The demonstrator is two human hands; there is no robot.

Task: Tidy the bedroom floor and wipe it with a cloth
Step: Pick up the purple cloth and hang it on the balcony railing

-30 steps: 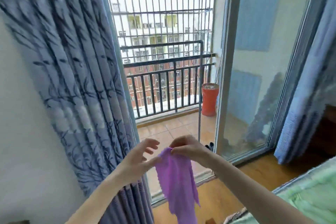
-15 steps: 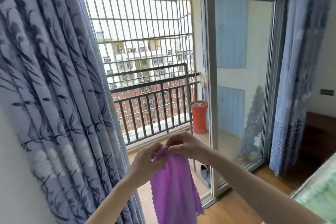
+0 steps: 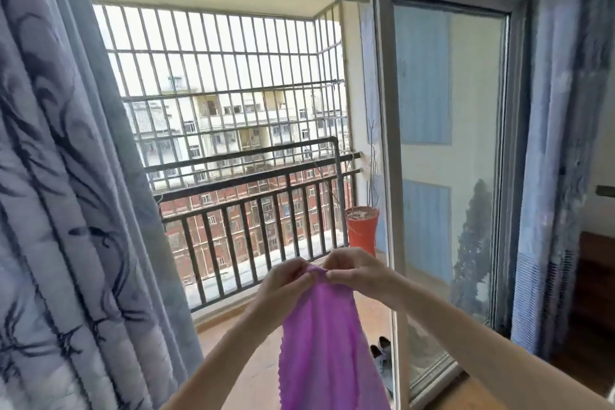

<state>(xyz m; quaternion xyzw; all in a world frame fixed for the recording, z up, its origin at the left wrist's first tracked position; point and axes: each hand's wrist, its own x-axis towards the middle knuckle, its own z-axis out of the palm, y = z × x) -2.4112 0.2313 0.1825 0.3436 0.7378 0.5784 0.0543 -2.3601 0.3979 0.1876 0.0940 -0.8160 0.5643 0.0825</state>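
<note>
A purple cloth [image 3: 327, 349] with a scalloped edge hangs down in front of me, held at chest height. My left hand [image 3: 284, 286] pinches its top edge from the left. My right hand [image 3: 354, 271] pinches the same top edge from the right, fingertips almost touching the left hand's. Both forearms reach in from the bottom of the view. The cloth's lower end runs out of frame.
I face an open balcony doorway with a dark metal railing [image 3: 253, 206] and window bars. A patterned blue curtain [image 3: 73, 210] hangs at left, a glass sliding door [image 3: 449, 176] and another curtain [image 3: 562, 160] at right. An orange pot [image 3: 362, 230] stands on the balcony; shoes [image 3: 381, 351] lie by the threshold.
The view tilted upward, showing more of the doorway top. My left hand closed in and took hold of the cloth's top edge beside the right hand.
</note>
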